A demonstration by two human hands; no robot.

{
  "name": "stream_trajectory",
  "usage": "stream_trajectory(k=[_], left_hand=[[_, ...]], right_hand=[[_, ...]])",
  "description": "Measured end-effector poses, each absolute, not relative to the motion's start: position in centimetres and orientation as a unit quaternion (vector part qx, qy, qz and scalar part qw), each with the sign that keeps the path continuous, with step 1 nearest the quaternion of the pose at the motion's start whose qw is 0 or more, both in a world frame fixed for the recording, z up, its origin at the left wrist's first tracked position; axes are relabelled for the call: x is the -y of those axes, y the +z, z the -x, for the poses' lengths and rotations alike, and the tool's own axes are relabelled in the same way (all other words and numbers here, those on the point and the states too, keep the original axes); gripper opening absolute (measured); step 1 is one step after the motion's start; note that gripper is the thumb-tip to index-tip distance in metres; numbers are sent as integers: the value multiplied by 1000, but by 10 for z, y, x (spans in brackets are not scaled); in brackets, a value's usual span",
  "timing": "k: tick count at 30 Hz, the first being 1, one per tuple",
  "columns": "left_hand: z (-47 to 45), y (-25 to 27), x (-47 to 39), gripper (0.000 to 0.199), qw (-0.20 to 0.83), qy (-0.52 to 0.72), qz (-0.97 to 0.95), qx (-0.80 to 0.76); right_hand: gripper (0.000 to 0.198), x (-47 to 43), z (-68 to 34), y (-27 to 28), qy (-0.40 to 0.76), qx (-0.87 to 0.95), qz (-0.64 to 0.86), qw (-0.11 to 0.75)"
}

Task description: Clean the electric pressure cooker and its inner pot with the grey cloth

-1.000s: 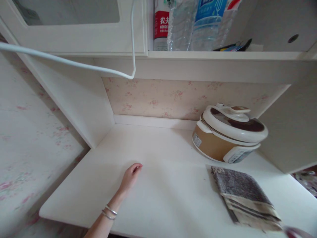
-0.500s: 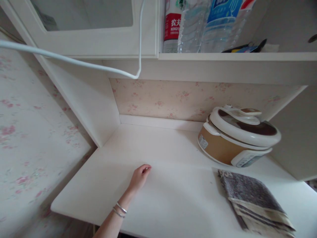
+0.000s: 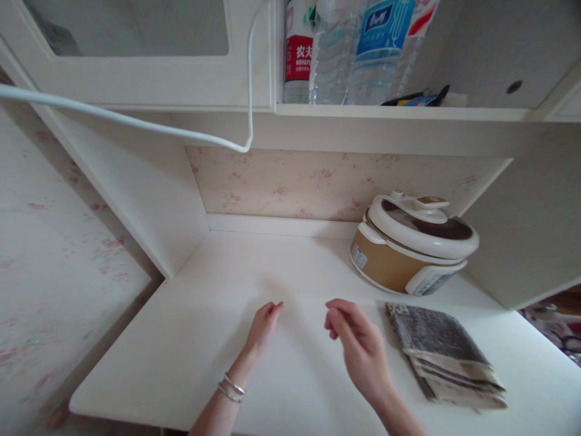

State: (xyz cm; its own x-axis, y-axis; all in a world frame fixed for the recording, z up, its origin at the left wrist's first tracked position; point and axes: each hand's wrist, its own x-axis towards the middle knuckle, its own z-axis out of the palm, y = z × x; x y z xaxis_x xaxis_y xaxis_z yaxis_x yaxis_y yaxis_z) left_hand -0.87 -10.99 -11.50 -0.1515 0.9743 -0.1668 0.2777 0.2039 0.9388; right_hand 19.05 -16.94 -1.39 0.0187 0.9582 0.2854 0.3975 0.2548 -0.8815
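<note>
My left hand (image 3: 265,327), with two silver bangles on its wrist, is held over the white tabletop (image 3: 181,339). Its fingers are curled together and nothing shows in them. To its right, apart from it, is my right hand (image 3: 361,348), fingers loosely bent in with the thumb near the index fingertip; I see nothing held there. Nearest to the right hand is a folded grey and beige cloth (image 3: 447,351), lying on the tabletop and not touched. Behind the cloth stands a gold and white electric cooker (image 3: 393,260) with its lid on.
A white cable (image 3: 149,121) hangs across the upper left, in front of a cabinet door (image 3: 181,82). Several plastic bottles (image 3: 336,60) stand on the open shelf (image 3: 481,113) above the tabletop. Side panels and a flowered wall enclose the back.
My right hand has come into view from below, to the right of the left hand. The left hand has turned slightly, fingers still curled. The view has shifted a little rightward.
</note>
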Motion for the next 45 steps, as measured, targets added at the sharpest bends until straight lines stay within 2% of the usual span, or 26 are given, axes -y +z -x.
stream_trajectory(k=[3, 6, 9, 13, 21, 45], left_hand=[[-18, -116, 110, 44, 440, 388, -518, -623], [-33, -119, 110, 43, 443, 359, -584, -578], [-31, -122, 110, 43, 434, 350, -606, -567], [-23, -125, 111, 44, 453, 348, -610, -549], [-19, -124, 120, 45, 487, 345, -591, -543], [-20, -124, 126, 45, 471, 359, -603, -535]], right_hand=[[38, 125, -178, -70, 355, 620, 566, 411], [38, 114, -178, -121, 318, 645, 602, 347], [37, 123, -180, -141, 272, 691, 593, 309], [35, 132, -179, -136, 239, 738, 574, 263], [32, 134, -178, -132, 212, 752, 575, 242], [28, 136, -179, -139, 196, 761, 566, 250]])
